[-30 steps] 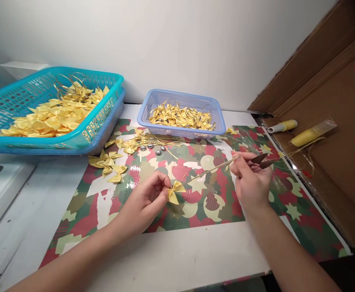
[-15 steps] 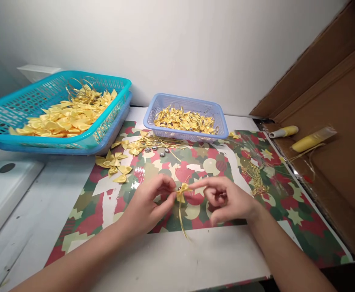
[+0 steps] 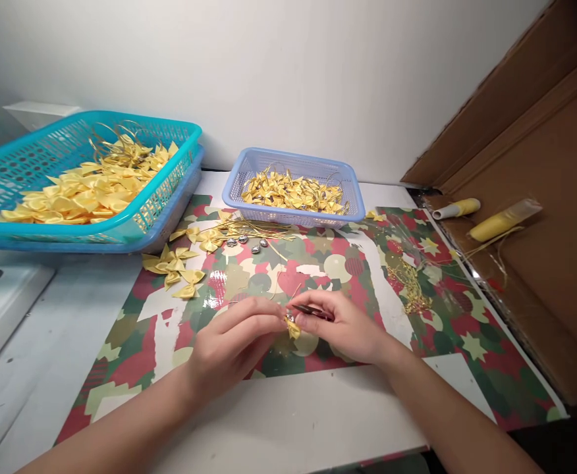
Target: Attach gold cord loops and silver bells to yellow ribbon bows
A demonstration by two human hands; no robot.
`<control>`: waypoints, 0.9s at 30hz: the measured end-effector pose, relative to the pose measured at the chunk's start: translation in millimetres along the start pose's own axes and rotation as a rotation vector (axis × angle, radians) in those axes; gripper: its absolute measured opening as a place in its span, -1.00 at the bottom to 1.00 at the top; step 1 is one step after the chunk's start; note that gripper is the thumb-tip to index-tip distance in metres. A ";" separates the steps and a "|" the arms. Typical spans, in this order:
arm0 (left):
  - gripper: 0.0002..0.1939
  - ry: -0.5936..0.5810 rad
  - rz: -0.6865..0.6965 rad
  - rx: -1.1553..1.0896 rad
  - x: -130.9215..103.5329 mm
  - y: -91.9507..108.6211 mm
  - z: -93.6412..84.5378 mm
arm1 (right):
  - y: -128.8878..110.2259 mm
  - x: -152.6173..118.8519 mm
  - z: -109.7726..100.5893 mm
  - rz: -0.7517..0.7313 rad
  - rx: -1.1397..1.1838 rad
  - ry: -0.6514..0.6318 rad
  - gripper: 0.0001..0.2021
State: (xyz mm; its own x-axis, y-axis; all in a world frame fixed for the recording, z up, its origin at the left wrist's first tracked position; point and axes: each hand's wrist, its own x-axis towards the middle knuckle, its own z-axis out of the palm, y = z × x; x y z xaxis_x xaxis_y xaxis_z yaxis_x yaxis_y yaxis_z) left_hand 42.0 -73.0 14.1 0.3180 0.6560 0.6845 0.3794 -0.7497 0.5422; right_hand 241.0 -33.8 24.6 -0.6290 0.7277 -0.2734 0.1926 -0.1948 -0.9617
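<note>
My left hand pinches a small yellow bow with a silver bell on it, above the patterned sheet. From the right, my right hand meets it, its fingers closed around a small dark metal tool whose tip points at the bow. Thumb and finger of my right hand are right beside the bell. Left of the hands lie loose yellow bows. Silver bells and gold cords lie beyond them.
A teal basket of yellow bows stands at the left, stacked on a blue one. A blue basket with belled bows is at the back. Gold threads and yellow spools are at the right, by a cardboard wall.
My right hand has closed in on the bow, and the dark tool now shows in its fingers. My left hand has turned over the bow, which hangs lower. The view has shifted slightly.
</note>
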 end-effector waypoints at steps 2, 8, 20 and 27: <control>-0.79 -0.003 0.042 0.001 0.1 1.4 -1.2 | -0.2 0.6 0.8 0.021 0.054 -0.038 -0.67; -0.81 0.096 -0.244 0.121 0.9 7.3 1.4 | 5.5 2.6 5.1 0.007 0.100 0.181 -0.69; -0.75 -0.057 -0.642 -0.255 2.9 11.7 3.8 | 6.0 3.1 9.8 0.016 0.179 0.144 -0.69; -0.75 -0.027 -0.512 -0.202 4.6 11.1 2.2 | 6.6 0.2 17.4 -0.013 0.135 0.174 -0.65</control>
State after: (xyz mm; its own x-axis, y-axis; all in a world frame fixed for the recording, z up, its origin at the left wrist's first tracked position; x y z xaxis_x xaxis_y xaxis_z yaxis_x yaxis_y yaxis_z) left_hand 49.6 -78.1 22.1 0.1596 0.9413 0.2974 0.3180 -0.3342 0.8872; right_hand 229.0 -46.3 17.9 -0.4888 0.8311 -0.2653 0.0759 -0.2624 -0.9620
